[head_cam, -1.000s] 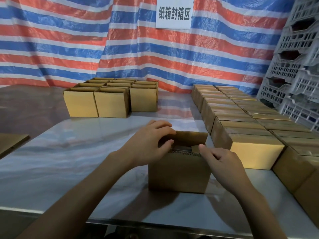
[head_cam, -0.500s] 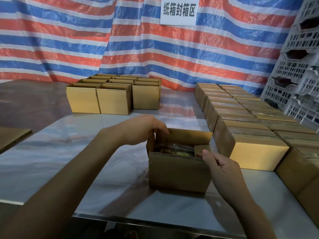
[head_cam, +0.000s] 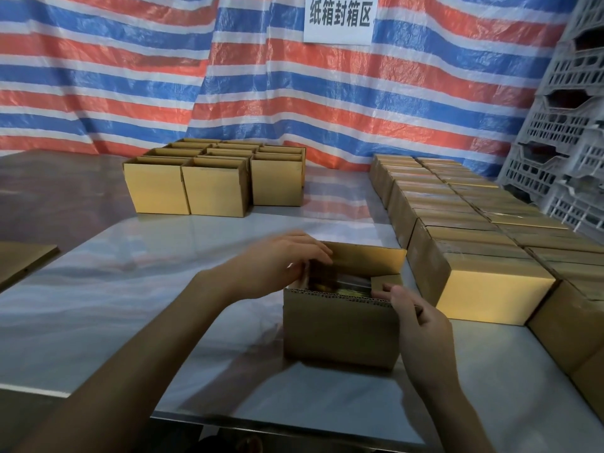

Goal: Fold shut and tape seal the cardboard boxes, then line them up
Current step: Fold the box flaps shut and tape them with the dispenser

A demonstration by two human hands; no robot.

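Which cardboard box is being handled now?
The lone open brown cardboard box nearest the camera, left hand and right hand at its flaps; others stand grouped.

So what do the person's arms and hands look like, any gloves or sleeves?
The left hand and right hand are bare, no gloves. Left forearm and right forearm show no sleeves as far as the frame's edge. No watch, ring or bracelet is visible.

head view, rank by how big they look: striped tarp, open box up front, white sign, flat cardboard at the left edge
1. striped tarp
2. open box, helped by being nearest the camera
3. white sign and flat cardboard look about alike, and the frame cuts both off, so no ranking
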